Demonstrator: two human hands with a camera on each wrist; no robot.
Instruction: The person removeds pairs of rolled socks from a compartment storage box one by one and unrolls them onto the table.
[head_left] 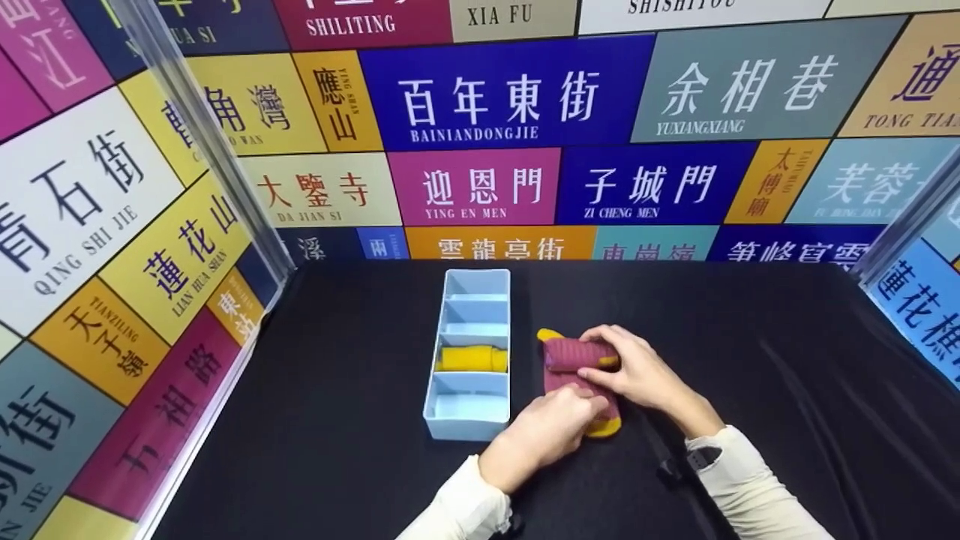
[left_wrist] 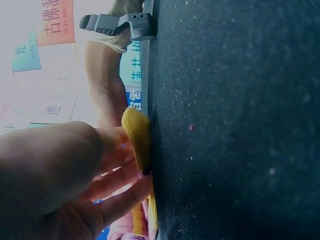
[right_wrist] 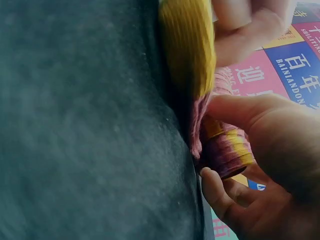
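A maroon knitted sock point(head_left: 570, 354) with yellow ends lies on the black cloth, its far part wound into a thick roll. Around the right side of that roll, the thumb and fingers of my right hand point(head_left: 637, 369) grip it. My left hand point(head_left: 553, 421) holds the flat part nearer me, fingers bent over it, beside the yellow near end point(head_left: 604, 427). In the left wrist view, fingertips press against the yellow knit point(left_wrist: 137, 137) low at the cloth. The right wrist view has the roll's striped end point(right_wrist: 232, 152) between thumb and fingers.
Left of the sock stands a light blue divided box point(head_left: 466, 429) with several compartments in a row. A rolled yellow sock point(head_left: 471, 358) sits in its second compartment from the front. Panels with printed street names point(head_left: 510, 94) rise behind and at both sides of the black cloth point(head_left: 337, 390).
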